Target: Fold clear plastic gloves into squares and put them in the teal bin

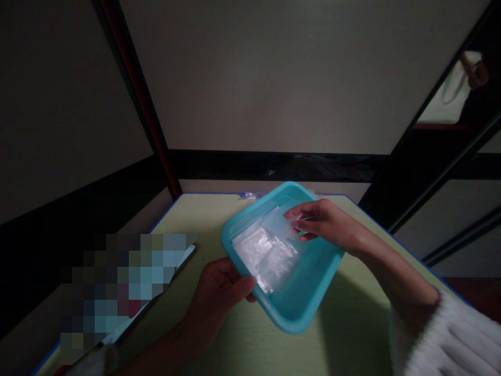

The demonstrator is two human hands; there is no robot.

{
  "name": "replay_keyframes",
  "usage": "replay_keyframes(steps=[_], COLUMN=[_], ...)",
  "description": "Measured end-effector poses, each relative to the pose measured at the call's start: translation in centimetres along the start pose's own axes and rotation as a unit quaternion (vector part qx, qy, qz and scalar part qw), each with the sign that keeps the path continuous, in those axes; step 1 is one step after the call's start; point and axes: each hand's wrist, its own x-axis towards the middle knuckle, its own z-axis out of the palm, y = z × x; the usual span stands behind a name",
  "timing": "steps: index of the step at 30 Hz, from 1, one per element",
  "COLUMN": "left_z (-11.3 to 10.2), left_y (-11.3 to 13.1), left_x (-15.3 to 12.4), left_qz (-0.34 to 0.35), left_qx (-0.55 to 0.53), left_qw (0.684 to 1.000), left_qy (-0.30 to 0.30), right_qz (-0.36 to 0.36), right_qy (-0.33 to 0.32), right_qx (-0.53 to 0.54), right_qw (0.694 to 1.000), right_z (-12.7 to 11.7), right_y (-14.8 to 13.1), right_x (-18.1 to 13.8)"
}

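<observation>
A turquoise plastic tray (297,318) with raised walls is held tilted above the table. My left hand (225,287) grips its near left rim, thumb over the edge and fingers underneath. Inside the tray lie clear plastic bags (270,256), crinkled and shiny, in the left part. Over the tray's far right side, my right hand (319,224) pinches a translucent plastic piece (294,227) between thumb and fingers. Whether that piece is a separate bag or part of the others, I cannot tell.
The pale yellow-green table (203,219) has a blue edge. On its left lies a flat item (183,258), mostly pixelated. A small clear plastic wrapper (250,196) sits at the back edge. Cabinet panels (274,78) rise behind; a white bag (450,99) stands on a shelf at right.
</observation>
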Motion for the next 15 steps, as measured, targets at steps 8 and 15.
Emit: replay_keyframes(steps=[8, 15], left_z=[0.07, -0.11], left_y=[0.15, 0.02], left_x=[-0.07, 0.04], left_qz=[0.002, -0.005], left_qx=[0.002, 0.017], left_qw=[1.0, 1.0], left_qy=[-0.009, -0.012], right_qz=[0.025, 0.015], right_qy=[-0.025, -0.06], right_qx=[-0.016, -0.13], right_qw=[0.999, 0.99], right_z=[0.03, -0.02], right_y=[0.51, 0.14], right_x=[0.56, 0.38])
